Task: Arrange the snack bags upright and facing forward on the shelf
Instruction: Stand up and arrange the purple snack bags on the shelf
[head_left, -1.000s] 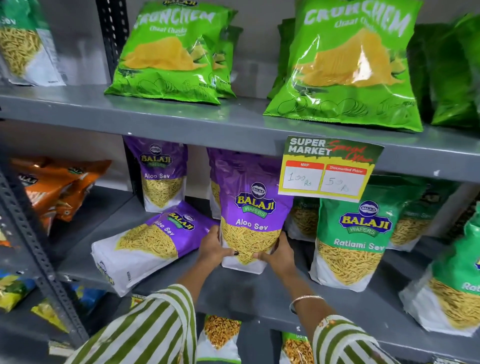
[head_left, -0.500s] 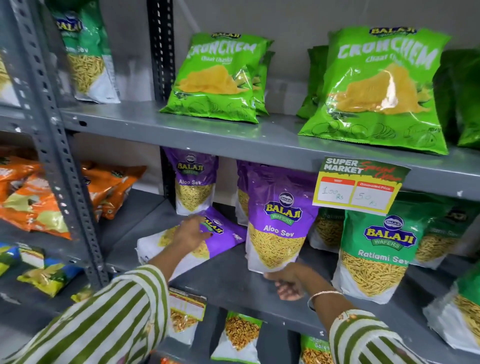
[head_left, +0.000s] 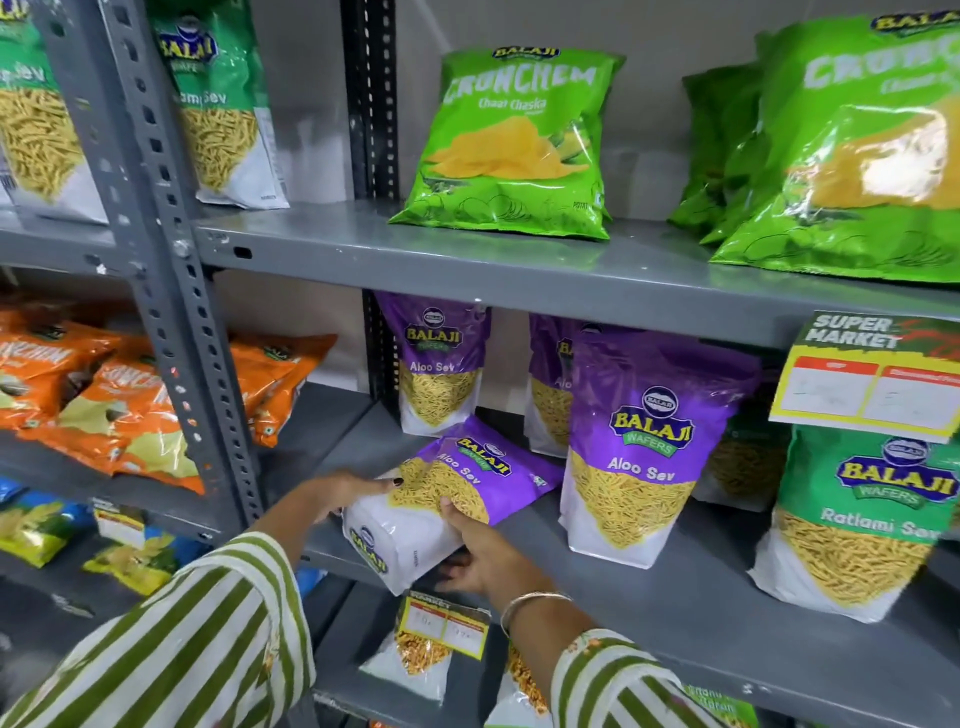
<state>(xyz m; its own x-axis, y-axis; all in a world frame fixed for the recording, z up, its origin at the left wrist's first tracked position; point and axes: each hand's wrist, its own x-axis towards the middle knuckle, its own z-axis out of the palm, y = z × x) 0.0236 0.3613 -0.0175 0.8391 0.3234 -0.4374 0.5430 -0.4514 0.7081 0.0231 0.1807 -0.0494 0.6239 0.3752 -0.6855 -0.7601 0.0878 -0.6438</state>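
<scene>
A purple and white Aloo Sev bag (head_left: 467, 483) lies flat on the grey middle shelf (head_left: 675, 613), its white bottom end toward the front edge. My left hand (head_left: 348, 493) grips its left side and my right hand (head_left: 483, 551) holds its right side and underside. To the right a second Aloo Sev bag (head_left: 639, 457) stands upright and faces forward. Two more purple bags (head_left: 439, 364) stand at the back.
A green Ratlami Sev bag (head_left: 872, 519) stands at the right under a yellow price tag (head_left: 872, 384). Green Crunchem bags (head_left: 514, 145) lean on the upper shelf. A perforated grey post (head_left: 171, 291) divides off a left bay with orange bags (head_left: 104, 395).
My hands left the upright Aloo Sev bag. The left hand reached the lying bag first, then the right hand joined it. The view shifted left.
</scene>
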